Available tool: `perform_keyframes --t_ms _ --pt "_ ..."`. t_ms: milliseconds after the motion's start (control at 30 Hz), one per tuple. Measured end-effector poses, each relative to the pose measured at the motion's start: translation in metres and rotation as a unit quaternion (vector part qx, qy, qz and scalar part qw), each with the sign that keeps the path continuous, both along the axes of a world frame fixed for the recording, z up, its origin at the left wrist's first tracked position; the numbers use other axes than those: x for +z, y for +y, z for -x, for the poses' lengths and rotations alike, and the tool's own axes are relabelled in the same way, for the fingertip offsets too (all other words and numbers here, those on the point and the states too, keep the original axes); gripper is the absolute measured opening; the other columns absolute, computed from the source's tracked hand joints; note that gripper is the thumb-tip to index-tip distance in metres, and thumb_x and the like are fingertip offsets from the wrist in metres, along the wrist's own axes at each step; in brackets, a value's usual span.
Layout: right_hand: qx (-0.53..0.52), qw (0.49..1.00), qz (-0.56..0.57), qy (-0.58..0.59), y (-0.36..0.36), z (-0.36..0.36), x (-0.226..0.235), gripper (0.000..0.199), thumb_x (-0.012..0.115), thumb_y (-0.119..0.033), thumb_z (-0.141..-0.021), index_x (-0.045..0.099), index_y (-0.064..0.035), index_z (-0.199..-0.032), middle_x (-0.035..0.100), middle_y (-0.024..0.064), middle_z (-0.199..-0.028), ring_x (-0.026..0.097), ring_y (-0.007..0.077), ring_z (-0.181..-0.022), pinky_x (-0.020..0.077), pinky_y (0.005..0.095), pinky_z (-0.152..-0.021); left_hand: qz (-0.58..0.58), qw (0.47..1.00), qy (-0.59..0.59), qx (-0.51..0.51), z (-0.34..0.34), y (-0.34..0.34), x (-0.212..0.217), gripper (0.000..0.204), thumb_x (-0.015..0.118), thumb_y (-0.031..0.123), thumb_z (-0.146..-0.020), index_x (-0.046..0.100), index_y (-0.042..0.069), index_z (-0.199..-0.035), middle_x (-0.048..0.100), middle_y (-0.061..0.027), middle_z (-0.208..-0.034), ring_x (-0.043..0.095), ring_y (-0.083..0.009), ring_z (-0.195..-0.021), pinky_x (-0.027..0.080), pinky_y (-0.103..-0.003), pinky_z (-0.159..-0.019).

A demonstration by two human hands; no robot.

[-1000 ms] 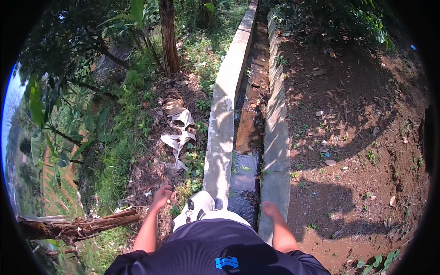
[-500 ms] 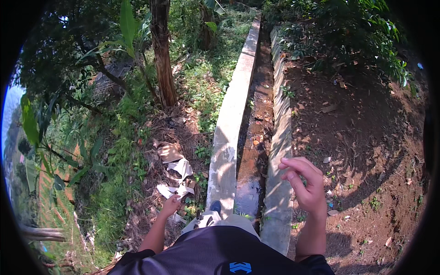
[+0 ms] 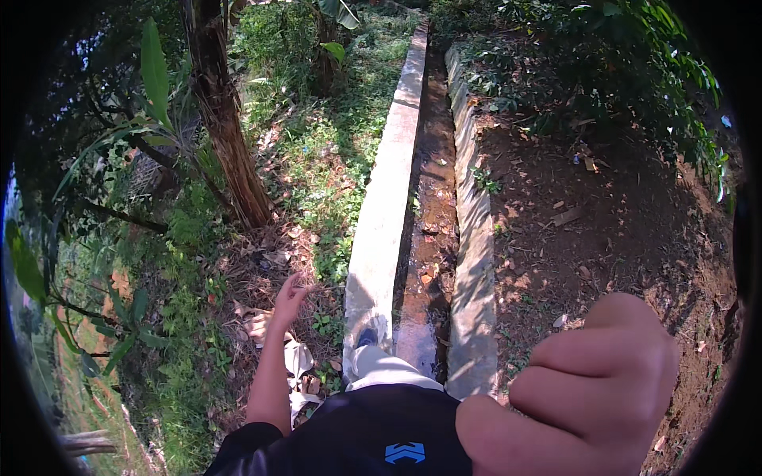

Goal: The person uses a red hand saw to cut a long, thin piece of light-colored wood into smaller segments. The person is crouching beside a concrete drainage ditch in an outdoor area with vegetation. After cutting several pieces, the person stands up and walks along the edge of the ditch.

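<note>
My left hand [image 3: 290, 300] hangs out to the left, over dry leaf litter beside the concrete wall. Its fingers are loosely apart and nothing shows in them. Large and close, my right hand [image 3: 595, 381] is raised at the lower right with its fingers curled into a fist. No object shows in it, and it touches nothing I can see. Below me, a dark shoe [image 3: 368, 335] stands on the pale concrete wall [image 3: 379, 214], under light trousers [image 3: 387, 369].
A narrow channel [image 3: 429, 238] with shallow water and fallen leaves runs alongside the wall. Its other concrete edge [image 3: 474, 317] borders a brown earth bank [image 3: 603, 230]. At left stand a trunk [image 3: 226, 135] and green undergrowth [image 3: 178, 349]. Dry pale leaves [image 3: 298, 361] lie beside the wall.
My right hand has come up much closer to the view and closed into a fist. My left hand has swung forward. The wall and shoe have shifted left in view; the trunk now looks nearer.
</note>
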State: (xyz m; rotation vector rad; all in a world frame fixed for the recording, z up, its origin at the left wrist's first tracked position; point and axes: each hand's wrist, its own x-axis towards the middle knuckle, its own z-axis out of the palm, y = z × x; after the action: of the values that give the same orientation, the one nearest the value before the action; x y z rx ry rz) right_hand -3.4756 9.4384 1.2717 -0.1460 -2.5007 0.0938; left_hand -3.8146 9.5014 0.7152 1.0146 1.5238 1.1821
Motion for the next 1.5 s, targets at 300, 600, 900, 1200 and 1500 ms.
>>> perform_keyframes --t_ms 300,600,900,1200,1500 --pt "0.335 0.907 0.241 0.087 0.334 -0.012 -0.009 0.037 0.064 -0.005 -0.075 0.075 -0.0062 -0.111 0.055 0.004 -0.062 0.044 0.0115 -0.045 0.0317 0.0256 -0.04 0.185 0.968 0.03 0.166 0.076 0.016 -0.098 0.05 0.062 0.012 -0.091 0.049 0.013 -0.139 0.069 -0.01 -0.093 0.066 -0.0143 -0.063 0.048 -0.027 -0.046" --pt "-0.092 0.73 0.667 0.112 0.655 -0.101 -0.213 0.045 0.055 -0.007 -0.096 0.054 0.0001 -0.14 0.056 -0.0011 -0.08 0.047 0.0052 -0.062 0.0387 0.0224 -0.056 0.212 0.974 0.052 0.064 0.088 0.355 -0.136 0.044 0.067 0.008 -0.088 0.056 0.004 -0.13 0.063 -0.0058 -0.079 0.06 -0.0129 -0.064 0.051 -0.029 -0.053" --pt "-0.543 0.527 0.654 -0.015 0.788 -0.256 -0.598 0.048 0.056 -0.006 -0.089 0.056 -0.008 -0.137 0.065 0.0072 -0.085 0.061 0.0149 -0.063 0.0513 0.0322 -0.054 0.052 0.973 0.186 -0.123 0.059 0.835 0.058 0.037 0.066 0.015 -0.095 0.061 0.007 -0.131 0.069 -0.008 -0.098 0.062 -0.0115 -0.074 0.052 -0.03 -0.069" --pt "-0.603 0.195 0.756 0.164 0.905 -0.304 -0.716 0.017 0.057 -0.026 -0.095 0.061 -0.0102 -0.098 0.061 0.0065 -0.078 0.059 0.0197 -0.058 0.056 0.0427 -0.054 -0.02 0.972 0.206 -0.106 0.004 1.169 0.087 0.036 0.066 0.018 -0.096 0.062 0.005 -0.129 0.07 -0.0065 -0.1 0.063 -0.0118 -0.078 0.052 -0.03 -0.071" --pt "-0.54 0.532 0.645 0.101 1.261 -0.283 -0.65 0.036 0.06 -0.033 -0.094 0.068 -0.0078 -0.119 0.066 0.0088 -0.076 0.062 0.0186 -0.066 0.0502 0.033 -0.063 0.094 0.967 0.152 -0.183 -0.02 1.345 0.004 0.034 0.068 0.009 -0.092 0.062 0.0 -0.123 0.071 -0.0125 -0.098 0.068 -0.0154 -0.075 0.056 -0.031 -0.067"
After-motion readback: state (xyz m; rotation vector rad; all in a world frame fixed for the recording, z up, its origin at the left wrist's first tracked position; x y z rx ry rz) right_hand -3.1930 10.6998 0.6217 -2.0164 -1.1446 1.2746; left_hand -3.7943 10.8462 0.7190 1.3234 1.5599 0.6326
